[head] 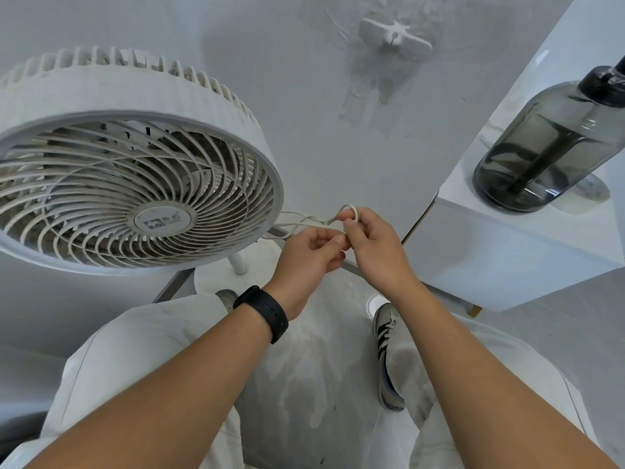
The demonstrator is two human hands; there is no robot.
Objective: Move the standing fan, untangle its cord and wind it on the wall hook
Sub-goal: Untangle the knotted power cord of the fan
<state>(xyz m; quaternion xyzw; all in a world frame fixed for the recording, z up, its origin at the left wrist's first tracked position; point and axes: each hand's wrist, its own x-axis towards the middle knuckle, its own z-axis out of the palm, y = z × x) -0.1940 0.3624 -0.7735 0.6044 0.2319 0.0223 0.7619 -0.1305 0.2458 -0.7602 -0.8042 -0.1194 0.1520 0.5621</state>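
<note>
Both forearms are bare. A black wristband (262, 313) circles the left wrist. The person wears pale, off-white trousers (135, 360) and grey sneakers (389, 353) with dark stripes.

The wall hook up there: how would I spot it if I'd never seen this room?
Start at the big white fan on the left, then look up and right along the pale wall. The wall hook is a small white cross-shaped fitting with a peg at its centre, the only fixture on that wall, with nothing wound on it.

Fan (135, 184) left, bottle (548, 143) right, hook (394, 37) between.
</note>
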